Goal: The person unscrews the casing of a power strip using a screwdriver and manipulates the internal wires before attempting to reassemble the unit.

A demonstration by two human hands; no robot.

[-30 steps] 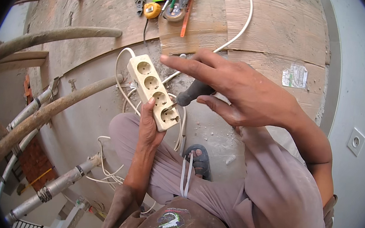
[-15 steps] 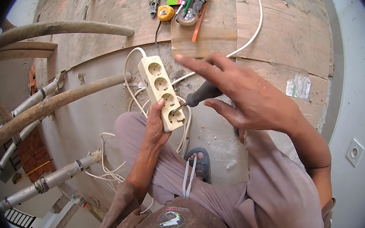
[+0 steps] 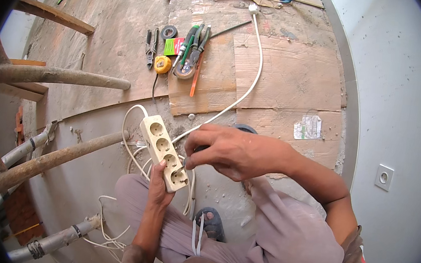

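Observation:
An off-white power strip (image 3: 159,143) with a row of round sockets tilts in front of me. My left hand (image 3: 161,183) is closed around its lower end, thumb on the socket face. My right hand (image 3: 239,152) is wrapped around the dark handle of a screwdriver (image 3: 181,168), most of which the fingers hide. The screwdriver's thin shaft points down at the sockets nearest my left thumb. Whether its tip sits in a screw, I cannot see. A white cable (image 3: 251,84) runs from the coiled loops by the strip to a plug (image 3: 254,9) farther out.
On the cardboard (image 3: 288,73) lie pliers (image 3: 199,45), a wire stripper (image 3: 150,48), black tape (image 3: 169,32) and a yellow tape measure (image 3: 162,65). Wooden poles (image 3: 53,164) and a metal tube (image 3: 55,241) reach in from the left. A wall socket (image 3: 384,177) is at right.
The right hand's fingers, stretched out before, have closed around the screwdriver handle. My left hand still holds the power strip. The view has shifted, showing more of the floor ahead.

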